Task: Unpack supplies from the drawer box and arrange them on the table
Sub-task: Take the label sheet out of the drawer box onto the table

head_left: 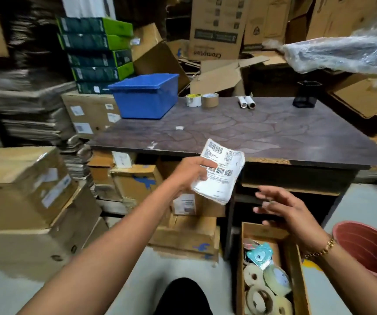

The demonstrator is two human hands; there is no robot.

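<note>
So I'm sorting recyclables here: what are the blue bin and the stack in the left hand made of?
The blue bin looks like moulded plastic, smooth with a slight sheen. The stack in the left hand is thin white paper: printed barcodes, curling edges.

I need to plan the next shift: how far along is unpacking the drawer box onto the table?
Partway. Already on the table: two tape rolls and two white tubes. In hand: the left hand holds a stack of shipping labels; the right hand is empty. Left: several tape rolls and a teal item remain in the drawer box.
</note>
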